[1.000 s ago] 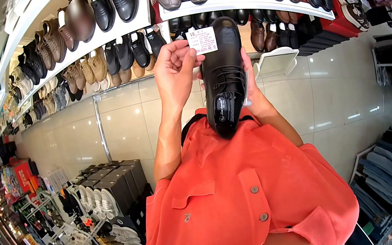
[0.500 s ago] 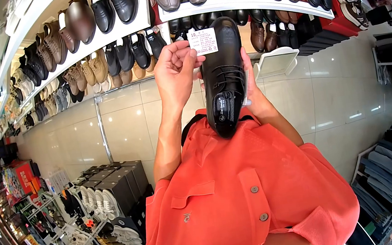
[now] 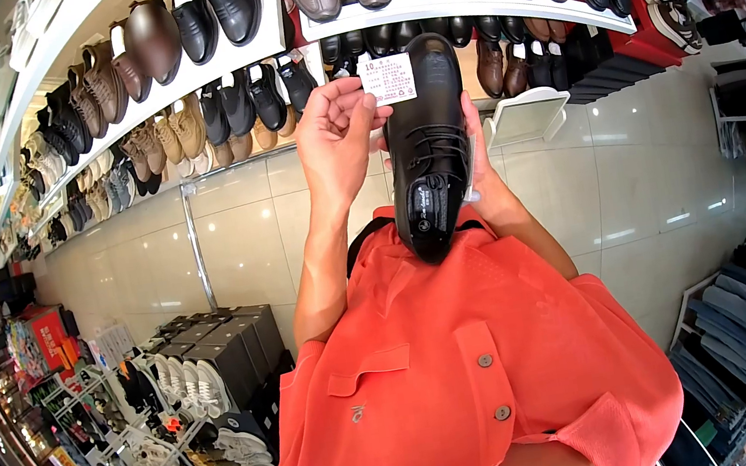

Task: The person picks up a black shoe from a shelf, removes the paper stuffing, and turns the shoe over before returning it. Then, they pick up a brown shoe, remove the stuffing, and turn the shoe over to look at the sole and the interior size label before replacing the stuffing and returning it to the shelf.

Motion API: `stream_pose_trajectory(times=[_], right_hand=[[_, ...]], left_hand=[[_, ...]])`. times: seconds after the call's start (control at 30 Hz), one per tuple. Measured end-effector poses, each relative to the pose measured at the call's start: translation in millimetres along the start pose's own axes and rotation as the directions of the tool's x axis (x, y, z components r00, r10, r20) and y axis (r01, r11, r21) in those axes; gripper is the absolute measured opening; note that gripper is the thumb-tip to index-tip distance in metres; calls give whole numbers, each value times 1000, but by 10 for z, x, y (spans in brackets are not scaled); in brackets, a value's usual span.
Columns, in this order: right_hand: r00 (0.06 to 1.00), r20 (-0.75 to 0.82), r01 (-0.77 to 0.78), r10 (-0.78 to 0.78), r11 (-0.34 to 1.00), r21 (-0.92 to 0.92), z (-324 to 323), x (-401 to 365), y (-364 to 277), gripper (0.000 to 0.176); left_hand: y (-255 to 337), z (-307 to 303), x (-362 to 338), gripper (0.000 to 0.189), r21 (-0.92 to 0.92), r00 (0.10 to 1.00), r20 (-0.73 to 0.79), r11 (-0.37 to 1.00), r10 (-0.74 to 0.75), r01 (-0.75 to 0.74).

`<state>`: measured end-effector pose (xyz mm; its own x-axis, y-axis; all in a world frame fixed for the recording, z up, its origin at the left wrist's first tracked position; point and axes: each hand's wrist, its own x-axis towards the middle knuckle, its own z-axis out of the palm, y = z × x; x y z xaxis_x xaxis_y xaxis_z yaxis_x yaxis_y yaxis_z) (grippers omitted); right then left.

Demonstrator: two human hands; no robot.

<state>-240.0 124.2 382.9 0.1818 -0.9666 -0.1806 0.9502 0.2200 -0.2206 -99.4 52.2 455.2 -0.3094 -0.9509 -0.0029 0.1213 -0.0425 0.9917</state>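
I wear a coral-red shirt point(image 3: 431, 377) with short sleeves point(image 3: 292, 387), which leave my forearms point(image 3: 328, 263) bare. Its collar point(image 3: 602, 437) looks ribbed. On the placket point(image 3: 479, 390) there are two round, greyish buttons point(image 3: 502, 413). My left chest has a flap point(image 3: 368, 370) of the same colour and a small grey emblem point(image 3: 358, 414).

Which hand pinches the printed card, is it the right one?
No, the left hand pinches the printed card, while the right hand holds the black shoe.

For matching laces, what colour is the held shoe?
The held shoe is black, best in head view.
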Motion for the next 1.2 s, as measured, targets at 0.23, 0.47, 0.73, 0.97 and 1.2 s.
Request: stream_pose_trajectory(times=[0.23,0.47,0.73,0.97,1.2], right_hand=[[1000,-16,12,-11,1000,6,-16,-1,2,91],[1000,-4,15,-15,1000,3,-19,-13,6,90],[1000,-7,8,-8,1000,7,-44,-14,10,90],[1000,22,23,-23,1000,-14,-23,-16,15,89],[999,37,36,-35,999,-27,-48,-30,13,88]], left_hand=[[0,-4,-6,22,-9,1000,-6,1000,-2,2],[1,3,-10,22,-3,1000,-4,1000,-3,3],[-26,-5,-15,23,-13,1000,1,1000,1,-1],[-3,4,-31,23,3,1000,-9,1000,-13,13],[3,14,-33,23,9,1000,-12,1000,-10,10]])
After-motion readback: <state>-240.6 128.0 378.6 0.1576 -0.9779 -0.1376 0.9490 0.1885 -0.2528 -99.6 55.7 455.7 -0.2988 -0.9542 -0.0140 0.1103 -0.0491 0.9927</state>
